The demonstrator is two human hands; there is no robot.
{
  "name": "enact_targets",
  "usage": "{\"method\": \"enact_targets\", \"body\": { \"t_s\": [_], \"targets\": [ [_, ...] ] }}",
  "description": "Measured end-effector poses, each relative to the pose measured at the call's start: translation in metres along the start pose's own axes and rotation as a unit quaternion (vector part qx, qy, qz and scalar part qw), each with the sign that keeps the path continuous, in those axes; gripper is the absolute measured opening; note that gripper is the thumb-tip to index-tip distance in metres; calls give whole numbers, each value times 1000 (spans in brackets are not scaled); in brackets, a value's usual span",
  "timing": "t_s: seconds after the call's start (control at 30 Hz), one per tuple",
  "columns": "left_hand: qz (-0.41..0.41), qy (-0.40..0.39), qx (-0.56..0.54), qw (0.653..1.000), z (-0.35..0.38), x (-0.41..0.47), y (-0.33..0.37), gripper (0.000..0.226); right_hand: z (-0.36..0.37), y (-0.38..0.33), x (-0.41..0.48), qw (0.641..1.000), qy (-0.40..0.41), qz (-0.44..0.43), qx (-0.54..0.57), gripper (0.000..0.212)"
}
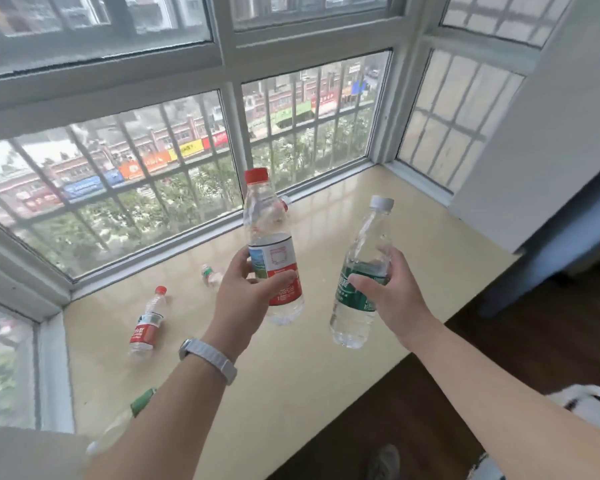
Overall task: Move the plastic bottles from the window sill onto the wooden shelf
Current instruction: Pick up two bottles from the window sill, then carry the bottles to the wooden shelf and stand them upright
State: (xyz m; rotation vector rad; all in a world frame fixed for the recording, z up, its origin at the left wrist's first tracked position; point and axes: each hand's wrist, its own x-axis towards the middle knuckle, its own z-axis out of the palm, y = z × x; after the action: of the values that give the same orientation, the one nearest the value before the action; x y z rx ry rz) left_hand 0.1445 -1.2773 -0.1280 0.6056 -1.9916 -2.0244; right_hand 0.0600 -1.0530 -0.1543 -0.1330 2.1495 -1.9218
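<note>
Now | step: carrying off a pair | left hand (pixel 248 294) clasps red-capped bottle (pixel 268 220), right hand (pixel 394 294) clasps white-capped bottle (pixel 352 301), both above window sill (pixel 326 368) | red-labelled bottle (pixel 145 329) lies at 8 o'clock | next: turn towards shelf, unseen.

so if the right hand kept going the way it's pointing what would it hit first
Likely the red-capped bottle in the left hand: the right hand points up-left at it, its green-labelled bottle leading. Depth is unclear, so it might pass.
</note>
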Motion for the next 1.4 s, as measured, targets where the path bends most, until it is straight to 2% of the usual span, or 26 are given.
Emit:
{"method": "enact_targets", "body": {
  "t_s": [0.23, 0.43, 0.53, 0.63, 0.7, 0.77, 0.87, 1.07, 1.2, 1.4],
  "targets": [
    [28, -81, 42, 995, 139, 20, 25, 65, -127, -7, 16, 997, 61, -37, -11, 57],
    [38, -141, 53, 988, 266, 28, 33, 57, -238, -13, 20, 991, 114, -74, -7, 72],
    [48, -174, 58, 982, 320, 30, 37, 51, -283, -13, 14, 987, 143, -77, 13, 71],
    [53, -213, 65, 973, 365, 29, 42, 55, -320, -12, 7, 981, 177, -72, 28, 62],
    [58, -240, 68, 967, 394, 27, 44, 61, -341, -10, 2, 976, 207, -66, 33, 65],
    [63, -267, 74, 959, 421, 24, 45, 62, -362, -7, -4, 969, 236, -65, 44, 66],
    [66, -307, 84, 946, 457, 21, 45, 60, -392, -2, -13, 958, 276, -63, 44, 53],
    [84, -383, 114, 913, 534, 17, 31, 47, -446, 9, -25, 928, 367, -33, 51, 55],
    [68, -433, 115, 891, 588, 21, 20, 53, -483, 17, -23, 905, 420, -22, 65, 62],
    [60, -510, 126, 849, 673, 49, 15, 62, -540, 24, 6, 871, 486, 3, 69, 60]
  ]
}}
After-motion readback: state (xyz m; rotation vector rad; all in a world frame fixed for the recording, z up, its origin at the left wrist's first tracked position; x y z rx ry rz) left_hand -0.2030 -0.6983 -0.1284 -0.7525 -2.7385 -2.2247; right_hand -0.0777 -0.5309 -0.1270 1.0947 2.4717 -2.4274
